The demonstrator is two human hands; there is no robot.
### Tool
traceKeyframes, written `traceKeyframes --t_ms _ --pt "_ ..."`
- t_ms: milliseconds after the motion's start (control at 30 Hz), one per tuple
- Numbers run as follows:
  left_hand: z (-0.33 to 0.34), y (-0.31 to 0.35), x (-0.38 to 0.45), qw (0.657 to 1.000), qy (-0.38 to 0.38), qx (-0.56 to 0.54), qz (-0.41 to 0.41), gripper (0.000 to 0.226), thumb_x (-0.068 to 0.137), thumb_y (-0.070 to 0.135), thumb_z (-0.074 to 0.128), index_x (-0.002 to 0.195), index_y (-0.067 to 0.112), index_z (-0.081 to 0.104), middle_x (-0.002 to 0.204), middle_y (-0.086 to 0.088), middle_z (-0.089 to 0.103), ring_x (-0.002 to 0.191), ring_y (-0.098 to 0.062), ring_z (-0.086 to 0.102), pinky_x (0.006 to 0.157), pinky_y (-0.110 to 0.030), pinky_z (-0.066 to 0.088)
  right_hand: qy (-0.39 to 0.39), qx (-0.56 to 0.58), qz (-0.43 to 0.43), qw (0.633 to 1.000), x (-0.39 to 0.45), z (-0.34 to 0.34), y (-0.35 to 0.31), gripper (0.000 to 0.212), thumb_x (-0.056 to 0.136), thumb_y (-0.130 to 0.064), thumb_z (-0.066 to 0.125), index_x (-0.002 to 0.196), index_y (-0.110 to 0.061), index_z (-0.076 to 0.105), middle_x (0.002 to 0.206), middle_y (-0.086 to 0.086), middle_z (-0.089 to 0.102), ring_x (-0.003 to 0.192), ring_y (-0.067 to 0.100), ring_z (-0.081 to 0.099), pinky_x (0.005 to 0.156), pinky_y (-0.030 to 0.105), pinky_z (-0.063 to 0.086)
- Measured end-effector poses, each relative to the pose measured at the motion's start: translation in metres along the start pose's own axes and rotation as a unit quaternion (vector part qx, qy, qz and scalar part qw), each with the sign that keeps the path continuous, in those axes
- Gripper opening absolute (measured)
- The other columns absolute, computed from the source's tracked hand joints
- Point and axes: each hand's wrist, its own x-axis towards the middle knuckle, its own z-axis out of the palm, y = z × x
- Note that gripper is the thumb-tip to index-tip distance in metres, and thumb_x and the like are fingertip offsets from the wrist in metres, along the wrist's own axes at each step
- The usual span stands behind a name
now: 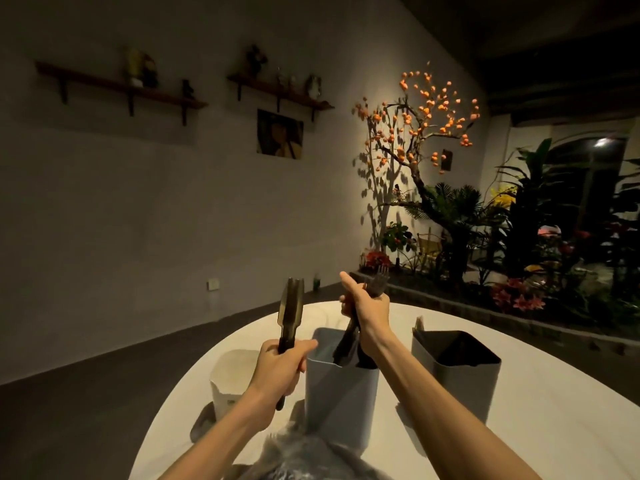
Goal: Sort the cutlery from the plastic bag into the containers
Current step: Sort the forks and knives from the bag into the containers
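The left hand (pixel 281 362) is clenched around a bundle of dark plastic knives (pixel 291 308), blades standing upright at 12 o'clock from the fist, handle ends poking out below it. The right hand (pixel 367 306) grips a cluster of dark forks (pixel 375 282) whose tines rise at 12 o'clock above the knuckles, index finger stretched toward 11 o'clock; the handles slant down toward 7 o'clock to the mouth of the middle grey container (pixel 341 389), which already holds dark cutlery.

Three containers stand in a row on the white round bench (pixel 540 410). The white container (pixel 230 375) sits at 9 o'clock from the middle one, just beside it, with its far side close to the bench's left edge. The right grey container (pixel 457 372) stands at 3 o'clock, apart from the middle one by an open strip of bench, with dark cutlery inside and one piece sticking up at its far left corner. The crumpled plastic bag (pixel 308 455) lies at 6 o'clock, against the near base of the middle container, between the two forearms.

Open bench spreads at 4 and 5 o'clock from the right container, and beyond the far rim lies dark floor (pixel 104 358), then a wall with shelves (pixel 121 90) and a planted bed (pixel 502 271) at 2 o'clock.
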Motion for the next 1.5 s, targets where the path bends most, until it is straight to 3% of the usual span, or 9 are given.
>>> traceKeyframes --t_ms 400,533,633,700,800,867,1033,1133,1500 --pt "0.007 -0.005 0.003 0.997 -0.061 -0.021 -0.044 0.037 0.092 0.027 0.071 0.065 0.013 0.051 0.049 0.002 0.041 0.041 -0.008 0.033 0.044 -0.022 0.032 0.036 -0.126 -0.075 0.988 0.004 -0.023 -0.015 0.008 0.09 -0.011 0.072 0.098 -0.01 0.068 0.096 0.013 0.072 0.097 0.027 0.071 0.075 0.025 0.055" --pt "0.016 0.006 -0.011 0.992 -0.116 -0.004 -0.049 0.032 0.096 0.024 0.067 0.071 0.012 0.052 0.051 0.001 0.041 0.044 -0.01 0.032 0.043 -0.021 0.03 -0.15 -0.197 -0.079 0.966 -0.037 -0.026 -0.051 0.045 0.086 -0.047 0.073 0.118 -0.017 0.063 0.106 0.004 0.073 0.075 0.012 0.066 0.058 0.02 0.05" --pt "0.034 0.018 -0.026 0.986 -0.158 -0.003 -0.05 0.026 0.099 0.024 0.062 0.077 0.01 0.056 0.055 -0.002 0.046 0.045 -0.01 0.035 0.043 -0.02 0.031 -0.268 -0.298 -0.053 0.915 -0.069 -0.026 -0.061 0.068 0.074 -0.066 0.076 0.13 -0.031 0.056 0.119 -0.006 0.069 0.098 0.008 0.07 0.077 0.025 0.055" --pt "0.053 0.022 -0.034 0.989 -0.14 0.017 -0.047 0.022 0.1 0.026 0.059 0.084 0.012 0.059 0.061 -0.004 0.051 0.049 -0.011 0.041 0.046 -0.02 0.036 -0.283 -0.236 -0.021 0.929 -0.085 -0.026 -0.065 0.057 0.081 -0.055 0.075 0.127 -0.025 0.059 0.11 -0.003 0.073 0.102 0.012 0.071 0.093 0.032 0.055" --pt "0.086 0.016 -0.034 0.986 -0.116 0.115 -0.019 0.029 0.102 0.022 0.056 0.074 0.014 0.052 0.055 0.001 0.055 0.05 -0.008 0.051 0.054 -0.022 0.04 -0.297 -0.019 0.087 0.951 -0.108 -0.031 -0.083 0.032 0.092 -0.046 0.062 0.088 -0.014 0.064 0.057 -0.001 0.046 0.052 0.01 0.045 0.055 0.019 0.037" --pt "0.103 0.018 -0.03 0.97 -0.169 0.175 0.006 0.031 0.098 0.017 0.064 0.068 0.013 0.054 0.045 0.008 0.057 0.04 -0.003 0.054 0.055 -0.025 0.046 -0.293 -0.014 0.081 0.953 -0.108 -0.036 -0.1 0.047 0.097 -0.051 0.055 0.062 -0.02 0.05 0.053 -0.007 0.029 0.048 0.009 0.021 0.049 0.023 0.016" --pt "0.108 0.02 -0.033 0.962 -0.223 0.148 0.059 0.03 0.088 0.016 0.076 0.112 0.026 0.061 0.106 0.0 0.068 0.097 -0.014 0.067 0.075 -0.022 0.056 -0.15 -0.029 -0.122 0.981 -0.071 -0.066 -0.164 0.057 0.097 -0.049 0.056 0.051 -0.023 0.034 0.047 -0.01 0.03 0.041 0.009 0.022 0.039 0.019 0.02" --pt "0.11 0.009 -0.029 0.972 -0.179 0.143 0.057 0.024 0.093 0.015 0.069 0.112 0.026 0.06 0.111 -0.002 0.065 0.098 -0.016 0.067 0.072 -0.019 0.056 -0.057 -0.084 -0.172 0.98 -0.043 -0.092 -0.169 0.058 0.099 -0.051 0.054 0.051 -0.023 0.037 0.047 -0.01 0.033 0.039 0.008 0.024 0.039 0.02 0.02" --pt "0.128 -0.015 -0.01 0.954 -0.25 0.163 0.038 0.01 0.093 0.01 0.067 0.098 0.017 0.073 0.094 -0.008 0.074 0.081 -0.024 0.076 0.076 -0.036 0.063 -0.07 -0.301 0.028 0.951 0.017 -0.148 -0.045 0.052 0.092 -0.055 0.065 0.06 -0.018 0.048 0.056 -0.001 0.051 0.053 0.01 0.051 0.058 0.02 0.043"
